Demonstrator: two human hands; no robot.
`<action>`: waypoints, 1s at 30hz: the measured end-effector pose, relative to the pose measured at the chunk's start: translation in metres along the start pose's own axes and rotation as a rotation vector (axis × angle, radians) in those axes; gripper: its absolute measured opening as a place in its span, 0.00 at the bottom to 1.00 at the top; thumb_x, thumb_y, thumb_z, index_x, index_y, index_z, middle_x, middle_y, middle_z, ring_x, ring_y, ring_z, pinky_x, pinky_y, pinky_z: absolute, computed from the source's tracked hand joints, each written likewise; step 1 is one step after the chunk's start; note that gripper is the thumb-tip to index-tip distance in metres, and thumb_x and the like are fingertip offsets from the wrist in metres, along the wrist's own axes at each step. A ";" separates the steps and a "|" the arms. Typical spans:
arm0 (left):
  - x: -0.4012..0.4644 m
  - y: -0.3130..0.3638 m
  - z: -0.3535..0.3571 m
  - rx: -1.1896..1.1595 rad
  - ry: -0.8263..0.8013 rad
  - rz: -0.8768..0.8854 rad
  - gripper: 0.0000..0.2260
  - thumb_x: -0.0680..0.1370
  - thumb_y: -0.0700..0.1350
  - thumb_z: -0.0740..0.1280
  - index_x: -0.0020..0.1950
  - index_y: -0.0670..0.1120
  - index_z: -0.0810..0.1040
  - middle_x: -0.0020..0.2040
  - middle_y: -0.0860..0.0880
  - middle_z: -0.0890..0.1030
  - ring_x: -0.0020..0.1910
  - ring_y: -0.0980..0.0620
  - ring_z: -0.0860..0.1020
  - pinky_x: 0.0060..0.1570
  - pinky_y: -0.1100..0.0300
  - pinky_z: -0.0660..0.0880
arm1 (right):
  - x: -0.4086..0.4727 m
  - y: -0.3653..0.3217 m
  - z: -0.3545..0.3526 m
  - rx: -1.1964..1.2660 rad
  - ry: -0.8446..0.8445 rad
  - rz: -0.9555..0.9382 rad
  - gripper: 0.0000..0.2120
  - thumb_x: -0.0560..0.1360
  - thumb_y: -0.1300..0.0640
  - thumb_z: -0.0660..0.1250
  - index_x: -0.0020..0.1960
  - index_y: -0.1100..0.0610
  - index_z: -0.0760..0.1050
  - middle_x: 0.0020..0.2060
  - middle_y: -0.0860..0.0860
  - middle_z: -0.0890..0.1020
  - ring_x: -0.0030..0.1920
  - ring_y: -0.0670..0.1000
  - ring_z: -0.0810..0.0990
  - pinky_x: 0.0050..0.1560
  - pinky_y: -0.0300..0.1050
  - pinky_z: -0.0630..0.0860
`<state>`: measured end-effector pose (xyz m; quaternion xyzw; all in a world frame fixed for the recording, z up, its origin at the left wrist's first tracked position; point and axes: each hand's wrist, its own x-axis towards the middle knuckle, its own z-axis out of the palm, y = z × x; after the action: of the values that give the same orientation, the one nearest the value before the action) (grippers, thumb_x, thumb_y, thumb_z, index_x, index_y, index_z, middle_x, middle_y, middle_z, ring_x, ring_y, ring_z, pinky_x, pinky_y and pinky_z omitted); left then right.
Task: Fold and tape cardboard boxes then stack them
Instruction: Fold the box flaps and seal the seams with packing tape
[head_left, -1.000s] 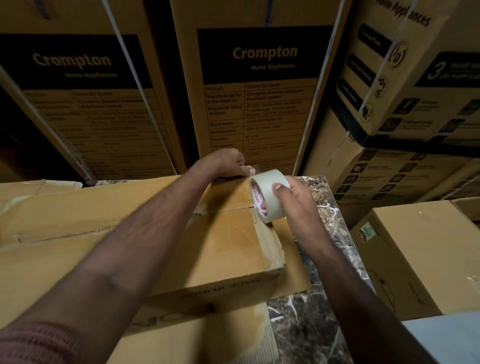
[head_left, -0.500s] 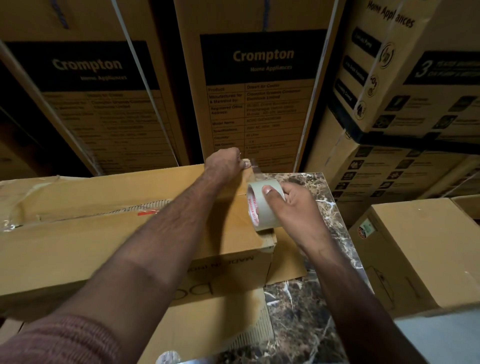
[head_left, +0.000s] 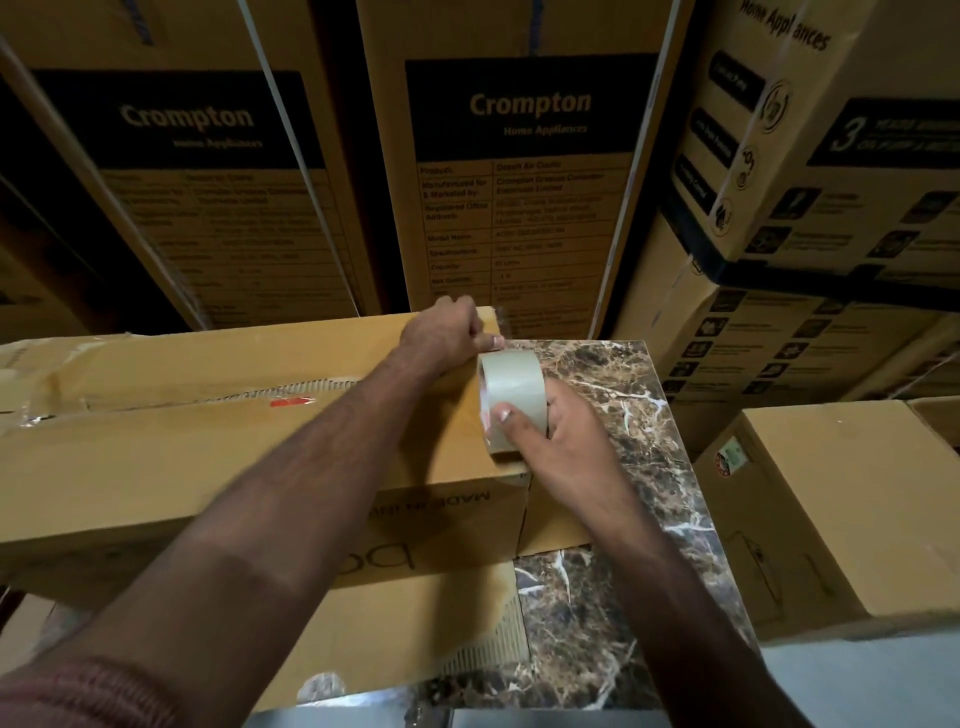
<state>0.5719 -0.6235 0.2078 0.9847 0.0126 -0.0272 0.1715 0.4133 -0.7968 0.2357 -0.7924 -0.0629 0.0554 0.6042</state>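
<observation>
A long brown cardboard box (head_left: 208, 457) lies on a marble table, its top flaps meeting at a seam with old tape on the left. My left hand (head_left: 447, 332) is curled over the box's far right corner, pinching the loose end of clear tape against it. My right hand (head_left: 556, 441) grips a roll of clear tape (head_left: 511, 389) held on edge over the box's right end, close to the near edge. A stretch of tape runs between the two hands.
The marble table (head_left: 613, 395) shows bare to the right of the box. A flat cardboard sheet (head_left: 415, 634) lies under the box at the front. Tall printed appliance cartons (head_left: 524, 156) wall the back and right. A plain carton (head_left: 841, 504) stands right of the table.
My right hand has drawn the tape roll toward me along the box's right end. My left hand has stayed at the far corner, holding the tape end. The view has tilted down a little.
</observation>
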 end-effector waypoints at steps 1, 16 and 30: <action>-0.003 0.003 0.000 0.011 0.018 0.009 0.17 0.77 0.62 0.68 0.54 0.51 0.72 0.51 0.50 0.73 0.48 0.50 0.75 0.42 0.53 0.71 | -0.003 0.001 -0.003 0.003 0.016 -0.009 0.10 0.76 0.47 0.70 0.55 0.49 0.77 0.46 0.51 0.85 0.45 0.50 0.86 0.44 0.59 0.84; -0.057 0.021 -0.012 0.019 -0.172 -0.120 0.26 0.75 0.49 0.74 0.69 0.54 0.67 0.64 0.46 0.68 0.60 0.40 0.72 0.55 0.46 0.76 | -0.032 0.015 -0.004 0.038 -0.029 -0.039 0.15 0.76 0.53 0.72 0.62 0.48 0.74 0.50 0.47 0.84 0.50 0.48 0.83 0.51 0.57 0.82; -0.085 0.021 -0.001 0.036 -0.135 -0.049 0.19 0.80 0.49 0.69 0.70 0.53 0.72 0.66 0.42 0.71 0.61 0.40 0.73 0.58 0.48 0.73 | -0.054 0.026 -0.009 0.084 -0.024 -0.068 0.15 0.77 0.54 0.72 0.62 0.54 0.76 0.49 0.48 0.84 0.49 0.46 0.84 0.45 0.43 0.83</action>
<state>0.4877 -0.6438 0.2207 0.9830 0.0246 -0.0980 0.1533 0.3619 -0.8213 0.2141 -0.7629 -0.0946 0.0468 0.6378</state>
